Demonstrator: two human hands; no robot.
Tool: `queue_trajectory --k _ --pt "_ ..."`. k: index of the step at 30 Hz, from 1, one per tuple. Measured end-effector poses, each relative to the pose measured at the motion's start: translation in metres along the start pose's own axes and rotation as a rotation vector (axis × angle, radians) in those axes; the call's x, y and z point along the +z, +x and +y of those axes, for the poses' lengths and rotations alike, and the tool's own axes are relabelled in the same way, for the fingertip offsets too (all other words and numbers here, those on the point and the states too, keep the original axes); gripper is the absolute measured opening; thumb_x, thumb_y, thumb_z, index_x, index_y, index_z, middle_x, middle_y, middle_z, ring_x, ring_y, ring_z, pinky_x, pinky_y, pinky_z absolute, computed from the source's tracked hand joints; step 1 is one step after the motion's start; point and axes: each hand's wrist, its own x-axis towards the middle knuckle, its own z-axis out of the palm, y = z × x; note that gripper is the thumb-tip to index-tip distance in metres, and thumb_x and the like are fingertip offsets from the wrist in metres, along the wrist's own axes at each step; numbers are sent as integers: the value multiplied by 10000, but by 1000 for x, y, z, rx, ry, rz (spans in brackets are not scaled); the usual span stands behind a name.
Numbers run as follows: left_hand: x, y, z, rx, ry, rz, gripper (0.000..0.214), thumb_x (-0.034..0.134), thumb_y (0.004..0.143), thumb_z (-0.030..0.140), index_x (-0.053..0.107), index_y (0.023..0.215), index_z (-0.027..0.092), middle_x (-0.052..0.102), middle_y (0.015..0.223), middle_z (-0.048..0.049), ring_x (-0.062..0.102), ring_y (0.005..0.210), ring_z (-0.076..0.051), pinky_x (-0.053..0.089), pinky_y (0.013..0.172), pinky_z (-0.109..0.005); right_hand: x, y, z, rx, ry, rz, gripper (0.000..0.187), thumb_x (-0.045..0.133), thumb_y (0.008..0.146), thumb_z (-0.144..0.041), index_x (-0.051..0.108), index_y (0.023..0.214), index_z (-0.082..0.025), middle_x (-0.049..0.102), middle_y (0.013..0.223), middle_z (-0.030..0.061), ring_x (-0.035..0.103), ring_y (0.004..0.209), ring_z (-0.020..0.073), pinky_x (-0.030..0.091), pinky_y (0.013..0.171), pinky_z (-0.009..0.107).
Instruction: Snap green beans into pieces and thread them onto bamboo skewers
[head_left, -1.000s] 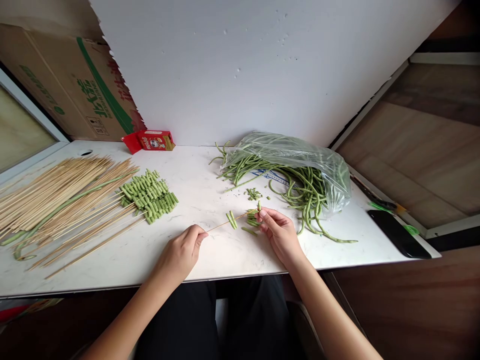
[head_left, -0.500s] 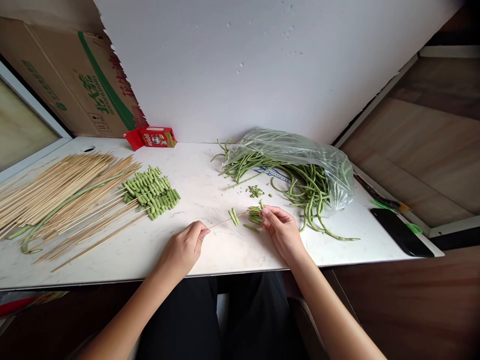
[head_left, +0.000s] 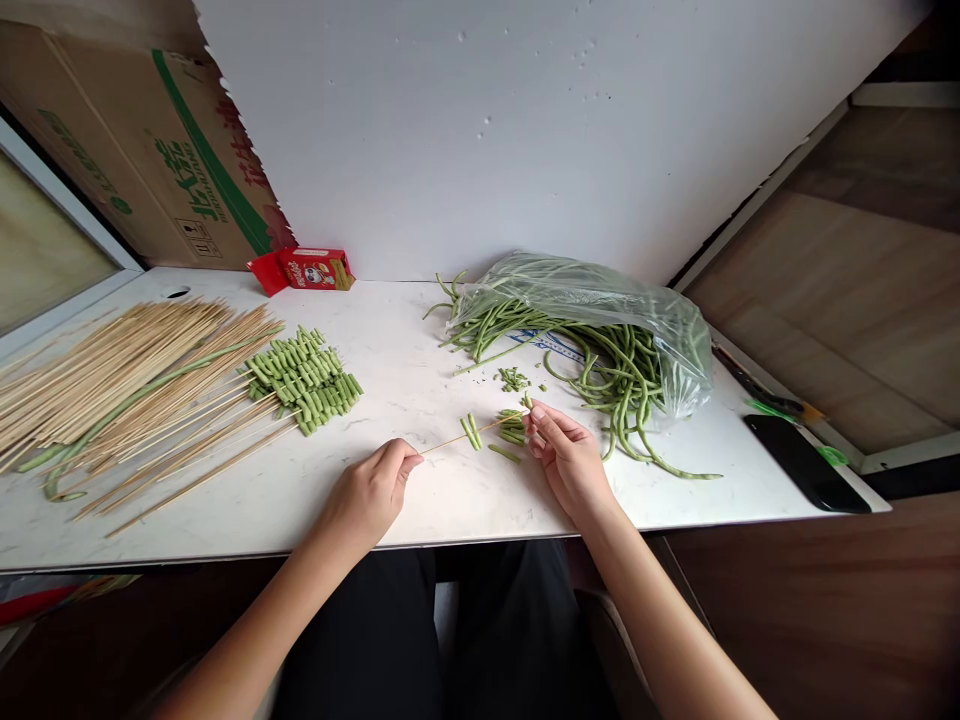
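Closed around the near end of a thin wooden skewer (head_left: 457,439) is my left hand (head_left: 377,490), just above the table. My right hand (head_left: 564,455) pinches a short piece of green bean (head_left: 528,401) at the skewer's far tip; whether the tip has gone into it I cannot tell. Under the skewer lie two cut bean pieces (head_left: 471,432) side by side. A small pile of cut pieces (head_left: 511,428) sits beside my right fingers, partly hidden, with one loose piece (head_left: 504,454) in front.
Loose skewers (head_left: 112,370) cover the left of the table, beside skewers threaded with bean pieces (head_left: 304,380). Long beans (head_left: 630,365) spill from a clear plastic bag (head_left: 585,285). Bean trimmings (head_left: 513,379), a red packet (head_left: 315,269) and a black phone (head_left: 806,463) lie about.
The skewer's tip has come up to the bean piece in my right hand, which has shifted slightly right. My left hand has barely moved. The view has shifted slightly.
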Motion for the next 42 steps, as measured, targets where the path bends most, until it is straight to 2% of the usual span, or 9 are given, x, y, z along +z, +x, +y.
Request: queue_trajectory --k 8,27,37,42 --pt "1 0 -1 -12 -3 -3 218 439 1112 284 559 938 230 742 872 -23 703 724 -172 472 616 -270 4 -2 -1 -28 -33 -56 299 883 812 -498 829 928 -228 696 880 43 589 806 184 444 610 293" --pt "2 -2 -3 -30 -19 -32 197 443 1110 278 553 953 233 735 897 -26 689 741 -182 467 626 -278 3 -2 0 -20 -21 -61 295 874 824 -491 827 938 -224 691 876 45 587 805 183 450 618 287" --pt "3 -3 -5 -25 -22 -45 200 434 1118 280 534 951 233 707 877 -19 675 746 -184 447 642 -288 5 -4 -1 -49 -46 -32 324 918 772 -506 829 896 -220 681 814 40 594 761 179 463 588 295" --pt "4 -3 -6 -18 -21 -46 202 437 1120 279 530 947 232 703 870 -14 658 720 -176 428 635 -285 2 -3 3 -44 -52 2 313 928 766 -486 838 885 -211 701 794 39 551 667 148 453 571 300"
